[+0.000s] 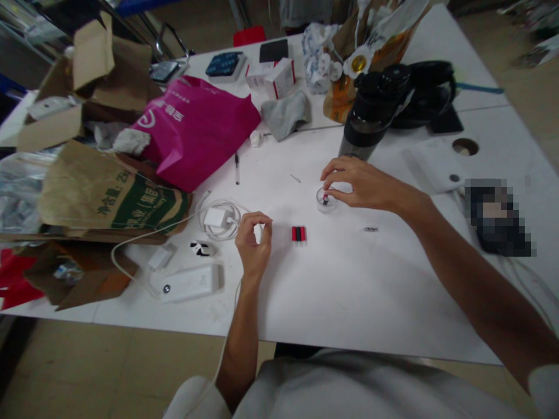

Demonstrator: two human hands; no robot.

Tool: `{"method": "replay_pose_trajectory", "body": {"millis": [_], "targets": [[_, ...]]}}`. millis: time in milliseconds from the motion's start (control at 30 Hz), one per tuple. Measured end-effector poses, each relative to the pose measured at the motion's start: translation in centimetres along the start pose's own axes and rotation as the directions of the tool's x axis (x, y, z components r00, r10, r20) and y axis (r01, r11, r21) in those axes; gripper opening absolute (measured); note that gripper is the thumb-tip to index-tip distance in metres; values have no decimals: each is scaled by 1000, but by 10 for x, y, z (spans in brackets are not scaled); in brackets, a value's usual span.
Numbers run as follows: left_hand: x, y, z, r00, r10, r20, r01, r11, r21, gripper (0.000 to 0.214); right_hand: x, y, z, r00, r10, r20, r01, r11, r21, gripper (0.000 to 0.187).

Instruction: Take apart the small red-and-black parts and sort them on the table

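Observation:
My right hand (356, 181) reaches over a small clear round dish (322, 207). Its thumb and index finger come together at a small red-and-black piece (325, 199) at the dish; its exact kind is too small to tell. My left hand (254, 241) is raised over the table with thumb and fingers curled into a ring; whatever its fingertips hold, if anything, does not show. Between the hands lies a short row of red and black cylindrical pieces (299, 234) with thin metal ends. A small metal piece (371, 229) rests below my right wrist, and a thin bent strip (296, 178) lies left of the dish.
A black bottle (367, 119) stands behind my right hand. A coiled white cable (225, 235), a charger (217, 219) and a white power bank (191, 283) lie on the left. Behind them are a magenta bag (201, 128) and cardboard boxes (94, 58). A pen (237, 169) lies nearby.

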State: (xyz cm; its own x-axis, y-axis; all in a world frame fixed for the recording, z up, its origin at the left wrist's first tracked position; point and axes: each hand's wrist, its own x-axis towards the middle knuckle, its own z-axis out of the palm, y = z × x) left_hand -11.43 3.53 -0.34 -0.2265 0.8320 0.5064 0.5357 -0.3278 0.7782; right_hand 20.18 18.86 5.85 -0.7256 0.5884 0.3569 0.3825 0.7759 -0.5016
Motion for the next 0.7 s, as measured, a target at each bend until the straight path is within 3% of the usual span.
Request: {"method": "replay_pose_trajectory", "body": {"millis": [200,700], "targets": [[-2,2,-1,999,-25,22,24,999,43,30,0,-2,-1,1000,19,21,-19,1000,7,13],[-1,-1,0,999,33,17,-31,994,-107,10,2,-3,-3,1000,0,29,0,1000,-4,17]]}}
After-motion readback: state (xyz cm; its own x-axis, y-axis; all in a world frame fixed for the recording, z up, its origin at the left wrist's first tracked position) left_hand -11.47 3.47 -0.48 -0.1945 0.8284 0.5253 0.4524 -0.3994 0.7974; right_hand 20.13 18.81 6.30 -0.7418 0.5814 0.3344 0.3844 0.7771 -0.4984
